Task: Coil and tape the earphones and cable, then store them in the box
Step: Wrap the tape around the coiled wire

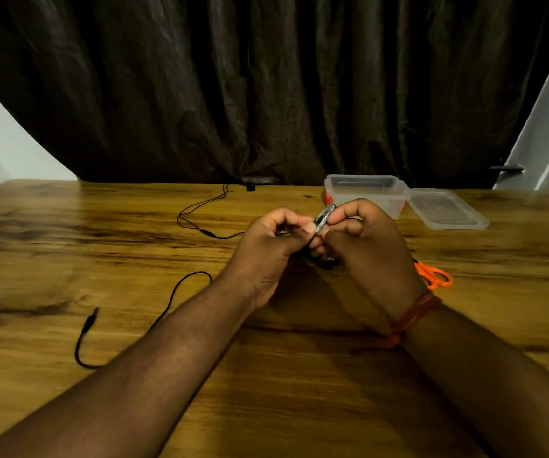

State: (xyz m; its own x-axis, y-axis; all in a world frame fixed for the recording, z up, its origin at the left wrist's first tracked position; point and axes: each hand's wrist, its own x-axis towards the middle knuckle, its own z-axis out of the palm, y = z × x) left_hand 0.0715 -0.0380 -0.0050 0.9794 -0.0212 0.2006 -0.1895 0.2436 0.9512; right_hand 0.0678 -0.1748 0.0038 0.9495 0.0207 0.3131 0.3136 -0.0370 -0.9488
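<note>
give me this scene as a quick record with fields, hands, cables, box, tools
left hand: pinches a small silvery item
right hand: pinches the same item from the other side; what it is, too blurred to tell
earphones: thin black wire, lying loose on the table, uncoiled
cable: black, jack plug free, runs under the left forearm
box: clear plastic, open, at the far edge
lid: off, flat beside the box
scissors: orange handles, partly hidden behind the right wrist
</note>
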